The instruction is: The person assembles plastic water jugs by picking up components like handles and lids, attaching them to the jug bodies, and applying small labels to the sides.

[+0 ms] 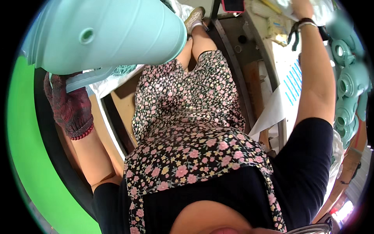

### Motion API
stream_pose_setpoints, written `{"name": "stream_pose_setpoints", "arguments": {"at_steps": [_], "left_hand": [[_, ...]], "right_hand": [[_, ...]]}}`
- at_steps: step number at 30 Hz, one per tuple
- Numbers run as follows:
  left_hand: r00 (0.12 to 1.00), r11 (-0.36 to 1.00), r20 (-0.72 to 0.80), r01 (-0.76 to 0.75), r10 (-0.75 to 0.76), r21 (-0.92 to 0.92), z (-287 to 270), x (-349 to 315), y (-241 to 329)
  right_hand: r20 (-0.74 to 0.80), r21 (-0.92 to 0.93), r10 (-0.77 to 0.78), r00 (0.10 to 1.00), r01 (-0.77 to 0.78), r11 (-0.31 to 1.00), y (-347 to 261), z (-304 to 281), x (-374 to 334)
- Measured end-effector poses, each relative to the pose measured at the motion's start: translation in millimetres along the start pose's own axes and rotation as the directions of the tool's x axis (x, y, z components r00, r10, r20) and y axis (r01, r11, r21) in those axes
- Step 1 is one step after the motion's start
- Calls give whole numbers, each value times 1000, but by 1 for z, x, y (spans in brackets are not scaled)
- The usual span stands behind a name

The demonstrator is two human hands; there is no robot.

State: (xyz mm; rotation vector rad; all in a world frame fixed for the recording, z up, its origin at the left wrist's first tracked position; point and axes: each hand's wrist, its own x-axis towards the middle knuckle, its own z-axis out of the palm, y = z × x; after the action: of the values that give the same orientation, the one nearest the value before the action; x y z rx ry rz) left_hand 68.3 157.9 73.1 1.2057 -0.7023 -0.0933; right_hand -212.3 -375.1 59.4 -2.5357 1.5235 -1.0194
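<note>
A big pale-teal plastic jug (117,37) fills the upper left, lying tilted above my lap. A small round hole shows in its ribbed side, and a strap-like handle runs along its lower edge. My left hand (72,105), in a dark red and black knitted glove, is closed around that handle; part of the fingers is hidden behind the jug. At the top right my right hand (302,8) is bare and reaches over a white plastic bag (322,11). The upper edge cuts off its fingers, so what it touches is hidden.
Several teal plastic parts with round openings (346,85) are heaped at the right. A worktop there carries a white printed sheet (278,103) and a small yellowish pack (276,30). A phone (233,5) lies at the top. Bright green (27,136) curves along the left.
</note>
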Motion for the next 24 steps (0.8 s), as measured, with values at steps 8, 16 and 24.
{"name": "stream_pose_setpoints", "arguments": {"at_steps": [8, 16, 24], "left_hand": [[965, 969, -88, 246, -248, -35, 36, -43, -21], [705, 770, 333, 493, -627, 406, 18, -71, -61], [556, 728, 831, -559, -26, 397, 96, -38, -2]], "right_hand": [[-18, 638, -65, 998, 61, 767, -56, -38, -66], [362, 931, -335, 870, -322, 169, -166, -26, -202], [309, 820, -429, 849, -10, 572, -172, -31, -233]]}}
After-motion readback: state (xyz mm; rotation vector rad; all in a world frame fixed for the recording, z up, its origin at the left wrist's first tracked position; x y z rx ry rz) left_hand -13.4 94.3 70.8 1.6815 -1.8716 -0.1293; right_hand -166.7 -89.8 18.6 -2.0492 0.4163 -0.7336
